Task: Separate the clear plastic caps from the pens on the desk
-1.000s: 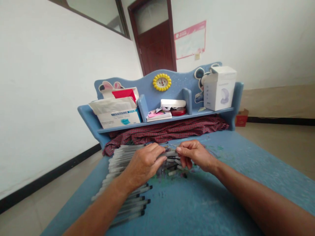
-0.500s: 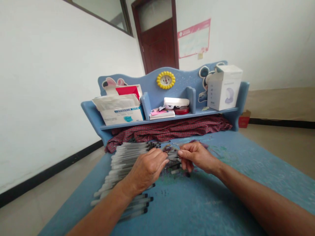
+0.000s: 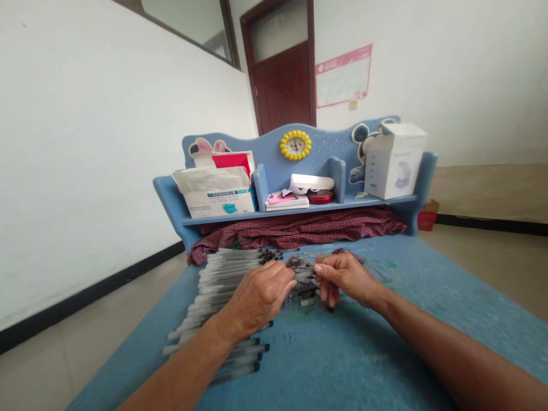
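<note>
My left hand [image 3: 266,292] is closed, its back toward me, over the right side of a row of pens [image 3: 216,285]. A thin grey length reaches from its fingertips toward the other hand and looks like the end of a pen; my fingers hide most of it. Opposite, my right hand [image 3: 345,278] pinches thumb against forefinger on something small that I cannot make out. The other fingers of that hand curl downward. Loose pen caps [image 3: 307,278], greyish and clear with dark parts, lie in a small pile between and under the hands. The pens have clear barrels and black ends facing right.
The blue tabletop [image 3: 342,354] has paint stains. At its back runs a blue shelf [image 3: 257,216] with a mask box [image 3: 220,200], a red tin [image 3: 321,197], a white box [image 3: 396,162] and a yellow flower-shaped clock [image 3: 295,145]. Red checked cloth [image 3: 299,225] is bunched under the shelf.
The view has shifted slightly, so the background sits lower and further right. Both hands stay close together in nearly the same pose above the loose caps.
</note>
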`<act>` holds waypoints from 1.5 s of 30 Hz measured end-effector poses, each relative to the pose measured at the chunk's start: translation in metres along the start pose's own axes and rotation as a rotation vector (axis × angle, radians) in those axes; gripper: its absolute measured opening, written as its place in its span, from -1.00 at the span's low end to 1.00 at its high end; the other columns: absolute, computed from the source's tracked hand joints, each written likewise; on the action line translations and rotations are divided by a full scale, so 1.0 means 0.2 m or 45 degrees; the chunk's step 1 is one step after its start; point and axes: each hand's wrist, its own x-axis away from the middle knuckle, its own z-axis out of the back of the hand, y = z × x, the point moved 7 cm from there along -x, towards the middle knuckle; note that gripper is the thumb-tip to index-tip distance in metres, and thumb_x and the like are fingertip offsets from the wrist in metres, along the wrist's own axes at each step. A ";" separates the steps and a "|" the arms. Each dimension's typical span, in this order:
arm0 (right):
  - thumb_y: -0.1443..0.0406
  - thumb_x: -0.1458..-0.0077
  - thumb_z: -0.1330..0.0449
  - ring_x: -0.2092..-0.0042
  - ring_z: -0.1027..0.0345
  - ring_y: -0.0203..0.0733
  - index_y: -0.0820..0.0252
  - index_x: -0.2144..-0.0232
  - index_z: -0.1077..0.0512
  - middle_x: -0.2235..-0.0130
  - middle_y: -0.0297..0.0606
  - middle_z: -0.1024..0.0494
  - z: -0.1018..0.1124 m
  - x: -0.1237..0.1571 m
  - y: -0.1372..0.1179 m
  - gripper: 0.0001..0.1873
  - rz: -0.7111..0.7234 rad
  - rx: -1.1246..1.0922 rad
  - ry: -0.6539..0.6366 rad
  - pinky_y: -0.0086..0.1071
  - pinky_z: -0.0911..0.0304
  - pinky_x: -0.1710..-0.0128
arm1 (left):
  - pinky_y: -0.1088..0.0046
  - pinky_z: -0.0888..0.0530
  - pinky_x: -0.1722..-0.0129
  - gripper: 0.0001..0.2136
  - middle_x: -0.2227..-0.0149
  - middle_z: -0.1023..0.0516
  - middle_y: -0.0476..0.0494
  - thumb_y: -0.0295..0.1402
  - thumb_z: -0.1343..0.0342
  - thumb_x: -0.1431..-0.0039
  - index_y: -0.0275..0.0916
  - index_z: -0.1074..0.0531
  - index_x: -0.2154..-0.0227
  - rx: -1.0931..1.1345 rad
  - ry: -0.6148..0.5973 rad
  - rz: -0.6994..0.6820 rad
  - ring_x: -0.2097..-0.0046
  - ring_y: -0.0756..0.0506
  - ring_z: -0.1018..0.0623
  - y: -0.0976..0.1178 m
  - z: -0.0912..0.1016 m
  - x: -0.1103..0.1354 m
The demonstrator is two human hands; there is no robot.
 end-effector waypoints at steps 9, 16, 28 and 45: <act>0.00 0.10 -0.22 0.66 -0.31 -0.37 0.24 0.48 -0.29 0.60 -0.36 -0.49 -0.01 0.00 -0.02 -0.59 0.060 -0.068 0.015 -0.55 -0.15 0.69 | 0.44 -0.37 0.35 -0.81 0.43 -0.40 -0.12 -0.43 0.13 -0.26 -0.30 -0.36 0.38 0.020 -0.003 0.014 0.35 -0.07 -0.41 0.00 0.00 0.00; -0.01 0.05 -0.16 0.70 -0.27 -0.38 0.23 0.50 -0.25 0.65 -0.37 -0.46 -0.02 0.00 -0.01 -0.59 0.018 -0.003 0.032 -0.56 -0.08 0.73 | 0.43 -0.37 0.36 -0.81 0.43 -0.40 -0.12 -0.43 0.13 -0.26 -0.30 -0.36 0.40 0.005 -0.028 0.014 0.36 -0.08 -0.41 0.00 -0.01 0.01; -0.03 0.06 -0.16 0.71 -0.25 -0.37 0.22 0.41 -0.25 0.65 -0.39 -0.44 -0.03 0.00 0.00 -0.58 -0.014 0.062 0.016 -0.56 -0.07 0.75 | 0.42 -0.36 0.38 -0.85 0.42 -0.40 -0.11 -0.44 0.10 -0.25 -0.28 -0.34 0.38 -0.007 -0.036 -0.017 0.36 -0.09 -0.40 0.00 -0.03 0.01; -0.09 -0.08 0.06 0.73 -0.22 -0.38 0.22 0.41 -0.25 0.69 -0.39 -0.42 -0.04 0.01 0.02 -0.52 -0.054 0.137 -0.010 -0.58 -0.04 0.77 | 0.43 -0.37 0.36 -0.87 0.40 -0.41 -0.12 -0.44 0.08 -0.24 -0.29 -0.34 0.38 0.005 -0.069 -0.003 0.36 -0.08 -0.41 0.01 -0.03 0.01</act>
